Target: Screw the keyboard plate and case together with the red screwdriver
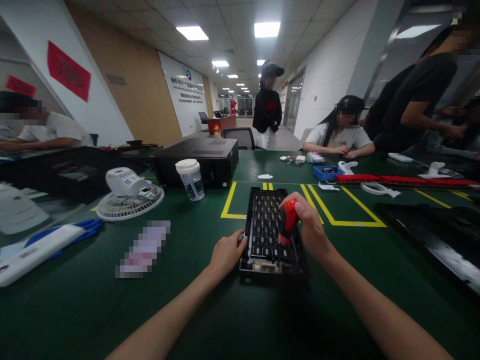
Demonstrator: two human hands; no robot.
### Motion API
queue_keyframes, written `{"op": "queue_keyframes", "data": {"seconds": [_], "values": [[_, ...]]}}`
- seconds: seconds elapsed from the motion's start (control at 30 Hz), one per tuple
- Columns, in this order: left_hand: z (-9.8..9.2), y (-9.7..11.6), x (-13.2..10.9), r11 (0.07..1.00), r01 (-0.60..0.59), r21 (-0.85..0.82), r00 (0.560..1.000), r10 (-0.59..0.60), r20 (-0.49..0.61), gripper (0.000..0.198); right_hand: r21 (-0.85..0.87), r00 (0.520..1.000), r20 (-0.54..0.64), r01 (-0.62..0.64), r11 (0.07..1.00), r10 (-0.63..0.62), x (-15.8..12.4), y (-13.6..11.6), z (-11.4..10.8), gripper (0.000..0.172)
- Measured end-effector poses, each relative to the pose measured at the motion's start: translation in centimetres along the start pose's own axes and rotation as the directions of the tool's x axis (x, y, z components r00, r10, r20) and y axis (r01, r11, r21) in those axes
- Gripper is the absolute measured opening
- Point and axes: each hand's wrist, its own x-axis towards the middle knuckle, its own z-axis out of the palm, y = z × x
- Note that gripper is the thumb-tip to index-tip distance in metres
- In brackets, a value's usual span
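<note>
Item: black frame, ribbed and open-celled, lay flat on the green tabletop just in front of the person, its far end inside yellow tape lines. Left hand: grip closed on the frame's left edge, thumb on top. Right hand: grip clamped round the red handle of a screwdriver, held nearly upright, tip down on the frame's near right part. Also present: white fan lying face down at left; lidded clear cup beside a black box; blue tray farther off at right
</note>
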Motion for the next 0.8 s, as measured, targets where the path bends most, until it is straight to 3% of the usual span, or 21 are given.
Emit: {"op": "queue_keyframes", "data": {"seconds": [0.8], "values": [[0.12, 0.04, 0.04, 1.0, -0.01, 0.028, 1.0, 0.01, -0.015, 0.042, -0.002, 1.0, 0.012, -0.007, 1.0, 0.007, 0.02, 0.01, -0.31, 0.024]]}}
